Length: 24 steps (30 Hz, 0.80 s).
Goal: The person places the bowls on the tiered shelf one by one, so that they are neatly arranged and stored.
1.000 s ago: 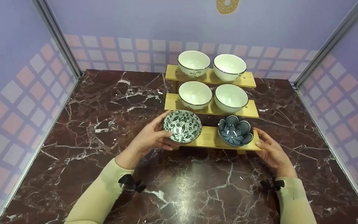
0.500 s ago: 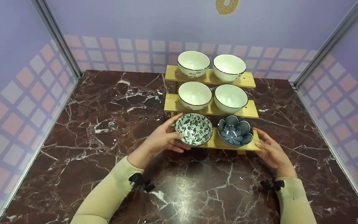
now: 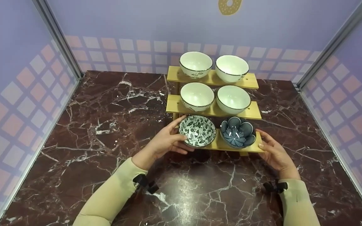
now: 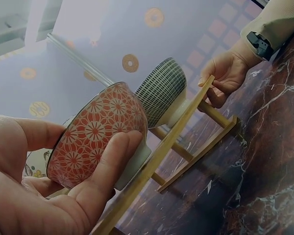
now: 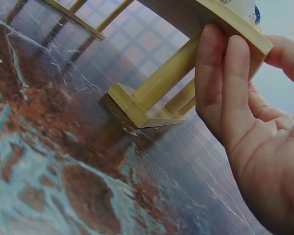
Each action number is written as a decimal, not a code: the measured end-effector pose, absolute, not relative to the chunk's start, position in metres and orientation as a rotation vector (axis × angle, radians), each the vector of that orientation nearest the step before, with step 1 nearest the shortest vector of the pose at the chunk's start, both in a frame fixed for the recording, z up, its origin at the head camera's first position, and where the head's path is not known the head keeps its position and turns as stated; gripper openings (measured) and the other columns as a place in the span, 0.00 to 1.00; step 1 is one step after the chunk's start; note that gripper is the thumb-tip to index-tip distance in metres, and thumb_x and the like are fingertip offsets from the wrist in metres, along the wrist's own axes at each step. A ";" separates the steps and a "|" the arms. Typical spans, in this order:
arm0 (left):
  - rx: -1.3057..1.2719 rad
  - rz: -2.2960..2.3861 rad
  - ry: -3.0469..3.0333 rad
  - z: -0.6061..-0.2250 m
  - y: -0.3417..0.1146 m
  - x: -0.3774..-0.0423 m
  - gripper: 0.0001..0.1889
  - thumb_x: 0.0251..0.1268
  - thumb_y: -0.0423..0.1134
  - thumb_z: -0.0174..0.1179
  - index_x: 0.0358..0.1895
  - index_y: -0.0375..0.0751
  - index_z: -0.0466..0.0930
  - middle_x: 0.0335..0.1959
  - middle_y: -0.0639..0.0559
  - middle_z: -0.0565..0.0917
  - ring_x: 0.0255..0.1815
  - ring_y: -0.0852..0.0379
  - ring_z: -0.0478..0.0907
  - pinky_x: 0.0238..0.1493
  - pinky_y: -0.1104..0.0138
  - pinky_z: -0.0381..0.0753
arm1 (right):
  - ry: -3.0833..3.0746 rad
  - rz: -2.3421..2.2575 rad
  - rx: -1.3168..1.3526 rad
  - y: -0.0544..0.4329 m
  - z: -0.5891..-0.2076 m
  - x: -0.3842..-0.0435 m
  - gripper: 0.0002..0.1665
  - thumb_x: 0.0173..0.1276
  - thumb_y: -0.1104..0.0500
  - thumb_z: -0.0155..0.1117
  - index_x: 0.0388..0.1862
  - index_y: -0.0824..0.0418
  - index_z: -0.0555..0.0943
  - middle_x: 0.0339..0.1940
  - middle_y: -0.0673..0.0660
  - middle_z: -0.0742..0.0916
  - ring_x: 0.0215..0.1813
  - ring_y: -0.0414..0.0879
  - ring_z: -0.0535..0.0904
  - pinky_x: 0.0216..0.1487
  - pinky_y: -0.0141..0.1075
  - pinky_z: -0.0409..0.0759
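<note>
My left hand (image 3: pixel 165 141) grips a bowl (image 3: pixel 197 131) by its left side, thumb at the rim. Inside, the bowl is white with dark flowers and leaves; the left wrist view shows its outer wall with a red flower pattern. Its foot meets the lowest board of a tiered wooden rack (image 3: pixel 214 145), though contact is hard to confirm. To the right on that board sits a bowl with blue-grey petals inside (image 3: pixel 237 133), checkered outside in the left wrist view. My right hand (image 3: pixel 275 153) pinches the board's right end, with fingers under it in the right wrist view.
Two pale bowls stand on the middle board, a left one (image 3: pixel 197 97) and a right one (image 3: pixel 233 99). Two more, left (image 3: pixel 196 64) and right (image 3: pixel 232 68), occupy the top board. Around the rack runs a dark marble tabletop (image 3: pixel 121 116), with purple walls (image 3: pixel 137 22) behind and beside.
My left hand has carried the flowered bowl rightward over the lowest board, closer to the petal bowl, and in the last half second barely shifted. The right hand has stayed put.
</note>
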<state>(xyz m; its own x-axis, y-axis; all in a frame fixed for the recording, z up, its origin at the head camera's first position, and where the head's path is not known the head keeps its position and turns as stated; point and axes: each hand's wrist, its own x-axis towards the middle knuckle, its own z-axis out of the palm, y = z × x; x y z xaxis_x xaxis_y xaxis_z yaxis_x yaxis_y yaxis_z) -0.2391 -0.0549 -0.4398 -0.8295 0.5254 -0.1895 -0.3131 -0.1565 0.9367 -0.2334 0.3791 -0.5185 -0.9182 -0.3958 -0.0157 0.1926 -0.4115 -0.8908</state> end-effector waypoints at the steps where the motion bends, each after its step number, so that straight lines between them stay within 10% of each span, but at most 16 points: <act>1: 0.242 2.025 1.576 -0.440 -0.055 -0.239 0.46 0.71 0.25 0.55 0.85 0.58 0.44 0.74 0.28 0.67 0.37 0.44 0.91 0.38 0.58 0.95 | 1.446 -2.364 -0.280 0.379 -0.519 -0.233 0.31 0.79 0.75 0.40 0.72 0.51 0.68 0.55 0.54 0.84 0.48 0.43 0.89 0.48 0.28 0.91; 24: 0.221 1.948 1.646 -0.441 -0.057 -0.236 0.40 0.78 0.36 0.56 0.85 0.50 0.44 0.77 0.32 0.64 0.44 0.44 0.91 0.38 0.60 0.95 | 1.428 -2.367 -0.312 0.378 -0.518 -0.233 0.31 0.79 0.75 0.39 0.71 0.51 0.70 0.56 0.53 0.84 0.48 0.42 0.89 0.49 0.28 0.90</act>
